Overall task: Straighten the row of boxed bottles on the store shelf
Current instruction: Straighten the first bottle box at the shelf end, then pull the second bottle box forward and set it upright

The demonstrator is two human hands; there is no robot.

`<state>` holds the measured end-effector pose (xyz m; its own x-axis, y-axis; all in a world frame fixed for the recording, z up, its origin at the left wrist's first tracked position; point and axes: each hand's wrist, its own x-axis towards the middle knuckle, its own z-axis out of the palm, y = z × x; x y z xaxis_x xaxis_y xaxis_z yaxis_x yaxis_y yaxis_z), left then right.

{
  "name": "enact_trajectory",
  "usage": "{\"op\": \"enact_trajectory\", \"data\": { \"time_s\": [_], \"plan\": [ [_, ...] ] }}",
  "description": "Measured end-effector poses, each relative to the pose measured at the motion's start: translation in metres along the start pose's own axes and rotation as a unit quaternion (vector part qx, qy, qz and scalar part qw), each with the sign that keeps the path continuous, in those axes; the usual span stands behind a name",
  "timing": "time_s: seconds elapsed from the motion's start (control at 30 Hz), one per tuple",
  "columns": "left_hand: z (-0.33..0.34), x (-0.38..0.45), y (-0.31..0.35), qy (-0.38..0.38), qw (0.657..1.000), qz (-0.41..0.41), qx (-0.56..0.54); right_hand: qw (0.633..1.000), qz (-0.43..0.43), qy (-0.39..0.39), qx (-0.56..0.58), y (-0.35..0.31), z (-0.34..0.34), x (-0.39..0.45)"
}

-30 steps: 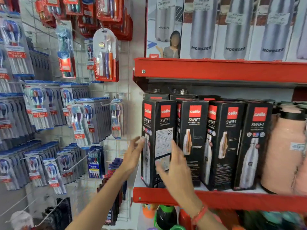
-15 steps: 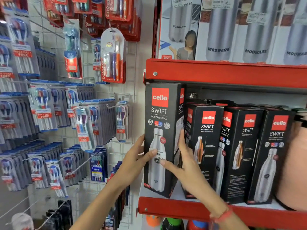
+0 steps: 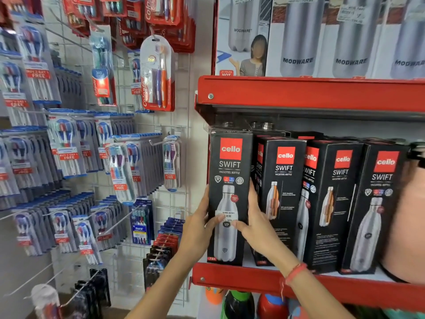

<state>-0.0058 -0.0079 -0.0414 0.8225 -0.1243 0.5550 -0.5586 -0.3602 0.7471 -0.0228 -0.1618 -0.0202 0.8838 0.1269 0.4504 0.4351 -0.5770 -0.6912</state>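
Note:
A row of tall black "cello SWIFT" bottle boxes stands on the red shelf (image 3: 232, 276). The leftmost box (image 3: 230, 162) faces front and stands upright at the shelf's left end. My left hand (image 3: 197, 226) grips its left side with the thumb on the front. My right hand (image 3: 253, 226) grips its right side, thumb on the price label. Three more boxes stand to the right: the second box (image 3: 284, 180), the third box (image 3: 333, 192) and the fourth box (image 3: 377, 203), each turned at a slight angle.
A red upper shelf (image 3: 299, 93) with Modware bottle boxes (image 3: 299, 42) hangs just above the box tops. A pink jug (image 3: 407, 226) stands at the right. Toothbrush packs (image 3: 119, 173) hang on a wire grid on the left. Bottles (image 3: 239, 305) stand below.
The leftmost box was lifted up and turned to face front, and now stands lower, back on the shelf. Both hands stay on its sides.

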Motion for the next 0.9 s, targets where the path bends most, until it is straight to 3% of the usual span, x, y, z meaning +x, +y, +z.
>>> {"op": "enact_trajectory", "data": {
  "time_s": [0.13, 0.23, 0.37, 0.47, 0.57, 0.63, 0.9],
  "plan": [
    [0.006, -0.002, -0.009, -0.007, 1.000, -0.022, 0.012, 0.999, 0.005, 0.031, -0.020, 0.010, 0.008, -0.005],
    [0.008, -0.005, -0.012, -0.002, 1.000, -0.028, 0.013, 0.988, -0.010, 0.127, -0.086, 0.013, 0.010, -0.011],
    [0.007, -0.012, -0.015, 0.030, 0.999, -0.044, -0.001, 0.928, -0.095, 0.326, -0.151, 0.013, 0.001, -0.021],
    [0.005, -0.013, -0.011, 0.085, 0.995, -0.047, 0.016, 0.885, -0.023, 0.395, -0.244, 0.023, -0.008, -0.023],
    [0.006, -0.013, -0.002, 0.129, 0.990, -0.017, 0.056, 0.898, 0.113, 0.341, -0.253, 0.023, -0.009, -0.021],
    [0.010, -0.015, 0.008, 0.152, 0.985, 0.018, 0.076, 0.921, 0.150, 0.292, -0.210, 0.021, -0.010, -0.021],
    [0.032, -0.019, 0.049, 0.150, 0.983, 0.093, 0.042, 0.955, 0.055, 0.276, -0.089, 0.020, -0.050, -0.039]
  ]
}}
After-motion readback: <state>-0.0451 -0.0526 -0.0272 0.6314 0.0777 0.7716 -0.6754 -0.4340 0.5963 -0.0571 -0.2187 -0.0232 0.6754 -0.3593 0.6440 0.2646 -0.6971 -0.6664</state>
